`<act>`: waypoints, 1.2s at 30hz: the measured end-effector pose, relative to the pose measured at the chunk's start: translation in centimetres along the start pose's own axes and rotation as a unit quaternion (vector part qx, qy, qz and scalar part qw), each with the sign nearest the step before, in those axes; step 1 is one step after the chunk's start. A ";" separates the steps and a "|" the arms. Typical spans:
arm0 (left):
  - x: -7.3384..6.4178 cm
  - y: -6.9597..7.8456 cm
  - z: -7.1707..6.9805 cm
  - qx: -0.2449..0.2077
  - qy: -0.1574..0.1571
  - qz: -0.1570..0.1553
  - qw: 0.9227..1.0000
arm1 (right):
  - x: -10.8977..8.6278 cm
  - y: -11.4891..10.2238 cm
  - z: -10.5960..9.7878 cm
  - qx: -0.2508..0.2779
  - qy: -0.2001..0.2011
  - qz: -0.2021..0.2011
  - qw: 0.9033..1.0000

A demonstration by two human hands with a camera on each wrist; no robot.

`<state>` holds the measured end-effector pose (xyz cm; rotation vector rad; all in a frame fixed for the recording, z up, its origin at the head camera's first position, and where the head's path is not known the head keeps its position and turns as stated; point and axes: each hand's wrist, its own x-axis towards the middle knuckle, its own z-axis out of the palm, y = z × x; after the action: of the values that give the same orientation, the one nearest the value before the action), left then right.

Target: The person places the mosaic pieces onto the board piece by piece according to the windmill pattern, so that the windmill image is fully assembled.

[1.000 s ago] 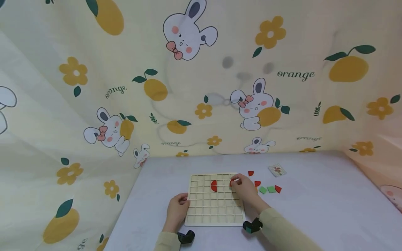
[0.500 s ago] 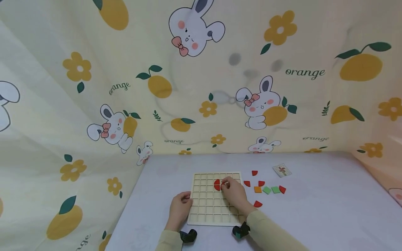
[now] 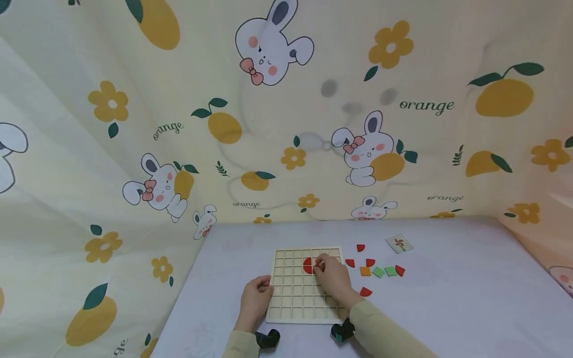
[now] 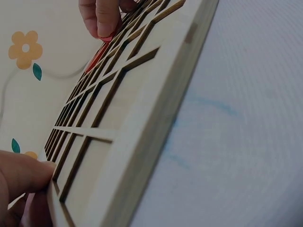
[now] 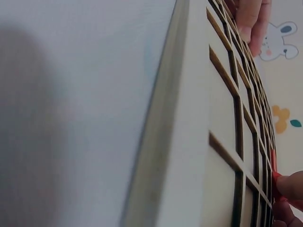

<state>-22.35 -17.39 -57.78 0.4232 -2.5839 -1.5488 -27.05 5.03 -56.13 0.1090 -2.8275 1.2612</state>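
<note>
A pale wooden grid board lies flat on the table. Along its left edge my left hand grips the rim, the near digit lying on the frame in the left wrist view. My right hand is over the upper middle of the grid, pinching a red quarter-circle tile between thumb and finger. Directly to its left, red tiles forming a half circle sit in the grid cells. Fingers partly cover the pinched tile, so whether it lies fully in its cell I cannot tell.
Right of the board lie several loose red quarter-circle tiles, an orange square and two green squares. Farther back is a small printed pattern card. A patterned curtain hangs behind the table.
From the board's right edge, my right hand has carried the red quarter-circle tile left, up beside the red half circle. Over the last half second it has barely moved. My left hand stays put.
</note>
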 end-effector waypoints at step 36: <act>0.2 -0.2 0.0 -0.001 -0.006 0.007 1.000 | 0.4 0.8 -0.7 -0.056 -0.057 -0.038 0.996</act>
<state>-22.52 -17.56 -57.93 0.3952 -2.5878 -1.5544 -27.49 6.05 -56.21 0.2904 -2.9495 1.1141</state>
